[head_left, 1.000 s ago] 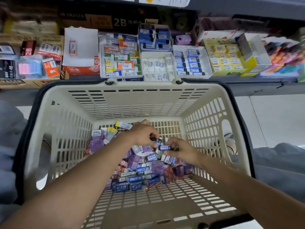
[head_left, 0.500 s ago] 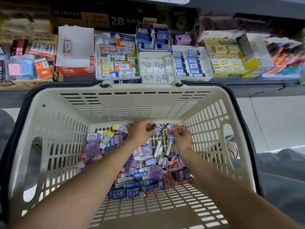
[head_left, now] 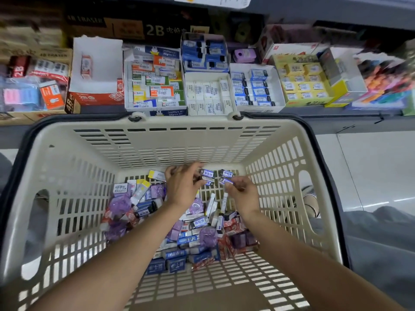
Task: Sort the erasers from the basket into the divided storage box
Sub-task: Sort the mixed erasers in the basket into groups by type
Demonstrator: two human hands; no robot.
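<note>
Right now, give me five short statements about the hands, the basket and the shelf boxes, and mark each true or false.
1. Both hands are inside the basket. True.
2. The left hand holds nothing. False: it grips small blue-and-white erasers.
3. The right hand pinches blue-and-white erasers. True.
4. The basket is empty of erasers. False: a mixed pile covers part of its floor.
5. The white box of blue erasers sits on the shelf beyond the basket. True.
</note>
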